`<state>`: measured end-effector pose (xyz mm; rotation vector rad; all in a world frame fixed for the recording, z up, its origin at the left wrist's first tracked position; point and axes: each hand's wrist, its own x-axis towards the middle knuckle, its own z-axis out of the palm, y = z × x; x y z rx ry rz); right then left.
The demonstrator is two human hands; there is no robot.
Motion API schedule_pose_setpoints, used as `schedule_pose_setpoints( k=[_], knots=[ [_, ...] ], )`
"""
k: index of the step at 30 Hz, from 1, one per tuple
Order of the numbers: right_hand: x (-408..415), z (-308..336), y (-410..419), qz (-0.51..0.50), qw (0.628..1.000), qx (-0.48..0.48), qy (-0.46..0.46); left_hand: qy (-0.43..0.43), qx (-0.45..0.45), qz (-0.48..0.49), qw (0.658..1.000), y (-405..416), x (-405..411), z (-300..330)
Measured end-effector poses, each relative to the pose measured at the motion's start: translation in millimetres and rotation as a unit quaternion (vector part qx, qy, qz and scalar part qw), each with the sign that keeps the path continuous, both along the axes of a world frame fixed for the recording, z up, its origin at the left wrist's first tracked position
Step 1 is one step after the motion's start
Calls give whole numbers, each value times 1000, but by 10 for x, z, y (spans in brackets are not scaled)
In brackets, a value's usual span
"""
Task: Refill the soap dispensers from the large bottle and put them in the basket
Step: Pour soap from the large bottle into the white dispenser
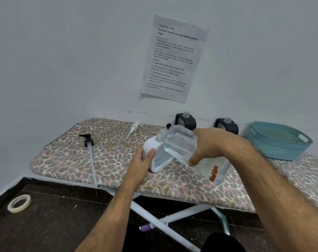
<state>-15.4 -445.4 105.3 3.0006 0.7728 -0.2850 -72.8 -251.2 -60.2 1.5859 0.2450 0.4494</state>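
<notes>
— What do your hands have?
— Your left hand grips the white dispenser standing on the bench. Your right hand is curled round the large clear bottle, tipped so its mouth meets the dispenser's neck.
— And the basket?
— The teal basket sits far right; two dark dispensers stand by the wall.

Pouring from the large bottle into a white dispenser on a leopard-print ironing board.

The right hand gripped the tilted large bottle, its neck seemingly at the mouth of the white dispenser, which the left hand held. Two dark dispensers stood uncapped by the wall, a teal basket sat at the right, and a black pump and a white pump lay on the ironing board.
</notes>
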Motion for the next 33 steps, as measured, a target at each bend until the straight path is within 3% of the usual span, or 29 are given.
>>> schedule_pose_setpoints(
  k=[33],
  knots=[
    [-37, 30, 1, -1, 1000, 3, 11, -8, -4, -6, 1000, 24, 23, -35]
  ],
)
